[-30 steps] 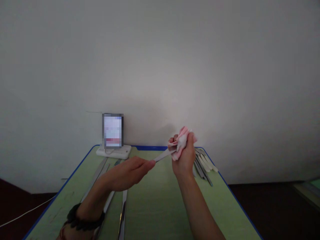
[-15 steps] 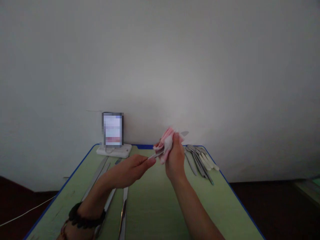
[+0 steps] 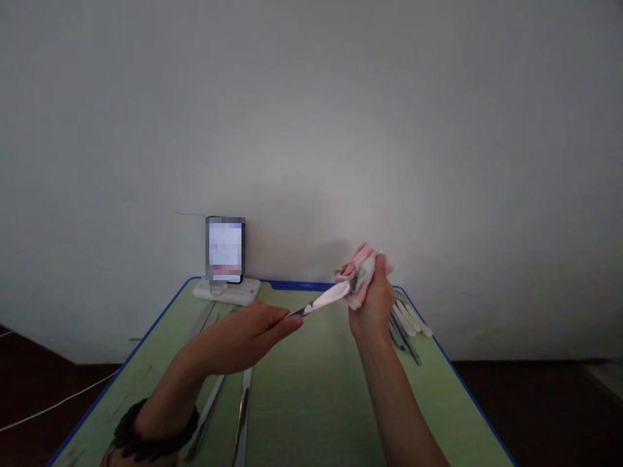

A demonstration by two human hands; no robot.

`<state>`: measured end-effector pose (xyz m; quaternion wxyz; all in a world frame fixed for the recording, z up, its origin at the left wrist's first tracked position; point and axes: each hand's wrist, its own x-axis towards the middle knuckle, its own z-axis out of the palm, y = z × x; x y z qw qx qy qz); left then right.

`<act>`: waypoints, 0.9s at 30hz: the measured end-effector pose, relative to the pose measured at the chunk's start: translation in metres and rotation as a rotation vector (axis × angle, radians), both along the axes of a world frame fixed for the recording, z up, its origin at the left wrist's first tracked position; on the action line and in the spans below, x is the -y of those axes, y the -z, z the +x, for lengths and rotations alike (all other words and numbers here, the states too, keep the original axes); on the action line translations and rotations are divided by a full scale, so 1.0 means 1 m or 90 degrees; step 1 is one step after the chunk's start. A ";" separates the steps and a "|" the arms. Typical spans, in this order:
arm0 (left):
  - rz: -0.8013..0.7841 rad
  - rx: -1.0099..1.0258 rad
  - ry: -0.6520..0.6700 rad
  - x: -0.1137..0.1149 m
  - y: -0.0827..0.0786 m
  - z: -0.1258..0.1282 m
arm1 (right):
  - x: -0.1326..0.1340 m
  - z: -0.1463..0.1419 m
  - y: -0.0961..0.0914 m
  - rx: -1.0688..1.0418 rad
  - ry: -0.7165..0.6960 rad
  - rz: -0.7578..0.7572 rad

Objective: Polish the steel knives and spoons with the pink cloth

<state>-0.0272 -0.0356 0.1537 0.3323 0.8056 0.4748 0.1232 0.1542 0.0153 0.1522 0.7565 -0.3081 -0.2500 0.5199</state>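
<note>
My left hand point(image 3: 243, 337) pinches the handle end of a table knife point(image 3: 325, 299), whose blade points up and to the right. My right hand point(image 3: 374, 305) is closed round a crumpled pink and white cloth point(image 3: 357, 275), which is wrapped over the blade's tip. Both hands are raised above the green table point(image 3: 302, 389). A dark band sits on my left wrist.
More knives point(image 3: 242, 415) lie on the table under my left arm. A bunch of cutlery with pale handles point(image 3: 407, 323) lies at the right edge behind my right hand. A phone point(image 3: 225, 250) stands on a white block at the far left corner, against the wall.
My right hand with the cloth slid left along the blade half a second ago, then back right toward the tip. More of the blade shows now.
</note>
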 end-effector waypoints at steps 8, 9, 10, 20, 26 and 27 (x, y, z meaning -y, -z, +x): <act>0.023 0.090 -0.026 -0.009 0.012 0.022 | 0.012 -0.040 0.025 0.077 -0.017 -0.006; 0.028 0.126 -0.023 -0.010 0.014 0.024 | 0.014 -0.044 0.030 0.098 -0.046 -0.008; 0.025 0.151 -0.024 -0.011 0.015 0.026 | 0.014 -0.047 0.033 0.116 -0.064 -0.014; -0.212 0.190 0.109 -0.008 0.010 -0.005 | 0.005 -0.023 0.015 0.057 0.001 0.016; -0.150 0.247 0.062 -0.017 0.021 0.001 | 0.020 -0.052 0.034 0.147 -0.146 -0.005; -0.145 0.236 0.055 -0.018 0.023 0.002 | 0.022 -0.056 0.039 0.166 -0.160 -0.018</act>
